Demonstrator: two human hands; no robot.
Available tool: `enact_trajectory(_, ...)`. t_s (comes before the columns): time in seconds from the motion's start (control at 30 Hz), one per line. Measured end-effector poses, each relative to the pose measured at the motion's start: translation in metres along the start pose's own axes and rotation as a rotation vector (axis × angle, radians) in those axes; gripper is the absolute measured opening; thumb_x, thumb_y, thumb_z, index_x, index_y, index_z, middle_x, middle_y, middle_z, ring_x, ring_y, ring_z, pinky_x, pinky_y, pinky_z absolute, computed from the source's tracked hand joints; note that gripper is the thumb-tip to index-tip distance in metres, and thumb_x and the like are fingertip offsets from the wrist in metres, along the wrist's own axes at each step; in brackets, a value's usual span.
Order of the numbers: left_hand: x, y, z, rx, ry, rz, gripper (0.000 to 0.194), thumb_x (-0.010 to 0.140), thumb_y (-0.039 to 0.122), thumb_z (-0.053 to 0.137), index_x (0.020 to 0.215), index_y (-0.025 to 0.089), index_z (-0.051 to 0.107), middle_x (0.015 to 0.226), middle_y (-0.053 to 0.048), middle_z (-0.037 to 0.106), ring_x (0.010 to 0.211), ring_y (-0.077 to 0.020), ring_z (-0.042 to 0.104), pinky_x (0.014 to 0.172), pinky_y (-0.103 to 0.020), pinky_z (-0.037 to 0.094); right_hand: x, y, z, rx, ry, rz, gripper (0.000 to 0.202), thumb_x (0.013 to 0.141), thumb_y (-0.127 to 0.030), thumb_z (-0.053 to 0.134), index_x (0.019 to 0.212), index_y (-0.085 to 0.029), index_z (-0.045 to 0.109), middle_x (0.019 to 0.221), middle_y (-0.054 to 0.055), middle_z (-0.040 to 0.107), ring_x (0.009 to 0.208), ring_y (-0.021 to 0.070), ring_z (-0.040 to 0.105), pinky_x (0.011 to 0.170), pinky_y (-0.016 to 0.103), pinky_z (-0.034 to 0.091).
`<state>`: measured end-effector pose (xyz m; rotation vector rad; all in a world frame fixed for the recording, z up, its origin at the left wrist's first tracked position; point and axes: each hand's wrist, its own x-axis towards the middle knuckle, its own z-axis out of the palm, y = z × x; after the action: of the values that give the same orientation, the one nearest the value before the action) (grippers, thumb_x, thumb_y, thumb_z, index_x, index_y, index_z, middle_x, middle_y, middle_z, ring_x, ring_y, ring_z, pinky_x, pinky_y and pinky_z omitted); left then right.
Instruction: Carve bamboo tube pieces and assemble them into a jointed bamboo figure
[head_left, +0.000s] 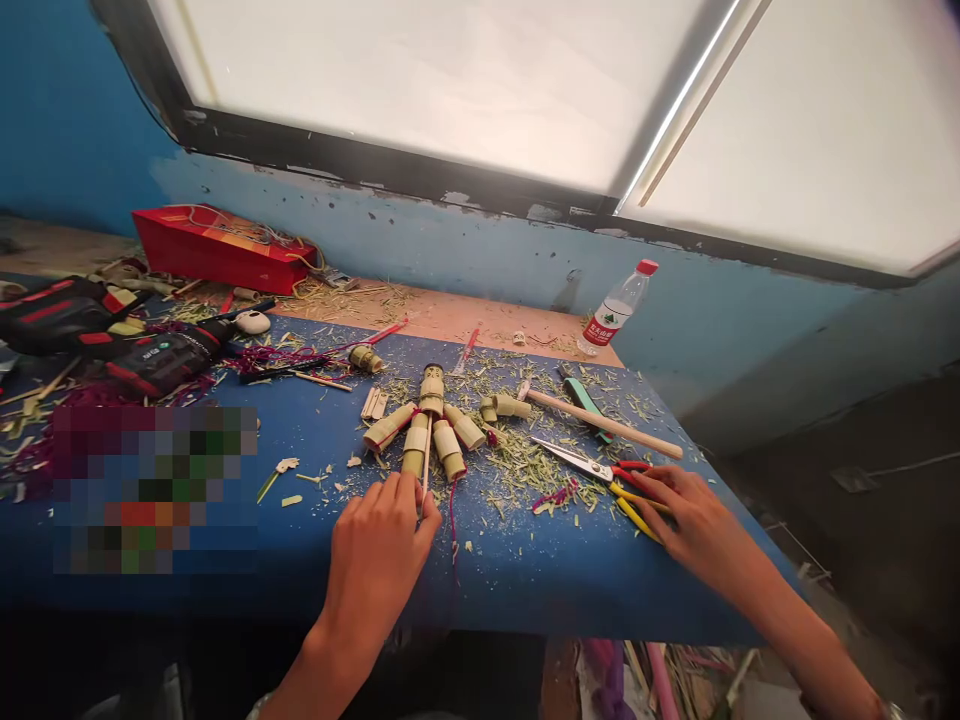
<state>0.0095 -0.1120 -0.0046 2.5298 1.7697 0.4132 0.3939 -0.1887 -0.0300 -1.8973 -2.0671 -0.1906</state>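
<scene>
My left hand (382, 535) is closed, pinching a thin wooden stick (427, 450) that points up along a jointed bamboo figure (433, 390). The figure lies on the blue table, made of short bamboo tubes for head, arms and legs, with purple cord at its joints. A cord end trails below one leg. At the right, my right hand (686, 515) has its fingers closed around the handles of scissors (577, 458), whose silver blades lie over the shavings. Red and yellow grips show by the fingers; whether both belong to one tool is hard to tell.
A wooden-handled hammer (607, 425), a green-and-black tool (589, 405) and a water bottle (611, 315) stand or lie beyond the scissors. At the left are power tools (169, 355), purple cord and a red box (225, 250). Bamboo shavings cover much of the table.
</scene>
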Motion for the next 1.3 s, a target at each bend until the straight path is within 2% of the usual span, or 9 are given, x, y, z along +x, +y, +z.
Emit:
enact_trajectory(0.13,-0.003,-0.002,0.003,-0.075,0.074,0.003,0.020,0.097,0.022,0.047,0.085,0.019,0.063,0.077,-0.003,0.069,0.072,-0.0188,0.065,0.064,-0.029,0.041,0.021,-0.078,-0.004,0.103,0.218,-0.088,0.027,0.099,-0.028,0.051,0.120,-0.023,0.068,0.105,0.012,0.068,0.096,0.0283,0.067,0.088,0.047,0.054)
enact_trajectory(0.2,-0.003,-0.003,0.005,-0.118,0.111,0.015,0.019,0.098,0.024,0.049,0.085,0.019,0.062,0.078,-0.002,0.069,0.073,-0.0181,0.065,0.066,-0.029,0.041,0.042,-0.129,0.006,0.256,0.148,-0.236,0.032,0.098,-0.020,0.052,0.127,-0.027,0.064,0.104,0.009,0.070,0.090,0.0256,0.068,0.080,0.043,0.056)
enact_trajectory(0.27,-0.003,-0.005,0.006,-0.158,0.135,0.029,0.018,0.098,0.025,0.050,0.086,0.019,0.062,0.081,-0.002,0.068,0.077,-0.0182,0.065,0.069,-0.029,0.042,0.067,-0.173,0.022,0.298,0.078,-0.359,0.036,0.097,-0.018,0.053,0.131,-0.025,0.062,0.110,0.011,0.071,0.096,0.0288,0.067,0.081,0.046,0.056)
enact_trajectory(0.37,-0.005,-0.013,0.007,-0.230,0.144,0.060,0.018,0.098,0.024,0.051,0.085,0.019,0.061,0.083,-0.002,0.066,0.080,-0.0191,0.064,0.073,-0.031,0.044,0.101,-0.210,0.046,0.241,0.059,-0.526,0.039,0.094,-0.014,0.055,0.132,-0.018,0.061,0.117,0.016,0.068,0.103,0.0319,0.065,0.083,0.048,0.056)
enact_trajectory(0.57,0.009,-0.045,0.008,-0.387,0.199,0.245,0.018,0.098,0.017,0.045,0.089,0.020,0.060,0.089,-0.002,0.066,0.084,-0.0203,0.062,0.076,-0.035,0.049,0.115,-0.213,0.062,0.042,0.300,-0.662,0.022,0.097,-0.014,0.053,0.115,-0.005,0.065,0.103,0.016,0.072,0.089,0.0269,0.068,0.075,0.040,0.058)
enact_trajectory(0.63,0.022,-0.053,0.007,-0.368,0.203,0.341,0.014,0.095,0.014,0.051,0.100,0.021,0.063,0.102,-0.003,0.069,0.100,-0.0235,0.062,0.087,-0.040,0.050,0.111,-0.212,0.060,0.060,0.336,-0.648,0.024,0.097,-0.018,0.057,0.115,-0.005,0.064,0.106,0.016,0.072,0.088,0.0265,0.068,0.077,0.040,0.058)
enact_trajectory(0.77,0.046,-0.057,0.005,-0.344,0.171,0.551,0.031,0.092,0.014,0.060,0.122,0.020,0.060,0.124,-0.004,0.067,0.129,-0.0251,0.053,0.111,-0.042,0.043,0.110,-0.212,0.055,0.095,0.346,-0.638,0.019,0.097,-0.021,0.057,0.109,-0.008,0.064,0.106,0.014,0.073,0.085,0.0247,0.069,0.076,0.038,0.056)
enact_trajectory(0.97,0.058,-0.049,0.021,-0.346,0.254,0.501,0.019,0.096,0.018,0.059,0.114,0.019,0.065,0.113,-0.004,0.073,0.113,-0.0218,0.064,0.109,-0.040,0.047,0.114,-0.214,0.053,0.068,0.407,-0.664,0.018,0.098,-0.021,0.058,0.108,-0.008,0.065,0.102,0.015,0.073,0.084,0.0258,0.069,0.076,0.038,0.056)
enact_trajectory(1.3,0.072,-0.052,0.037,-0.261,0.396,0.655,0.009,0.093,0.016,0.063,0.098,0.014,0.069,0.092,-0.005,0.076,0.093,-0.0221,0.071,0.098,-0.042,0.055,0.113,-0.208,0.066,0.104,0.351,-0.726,0.012,0.097,-0.018,0.057,0.099,-0.011,0.066,0.090,0.011,0.071,0.083,0.0225,0.068,0.071,0.035,0.058)
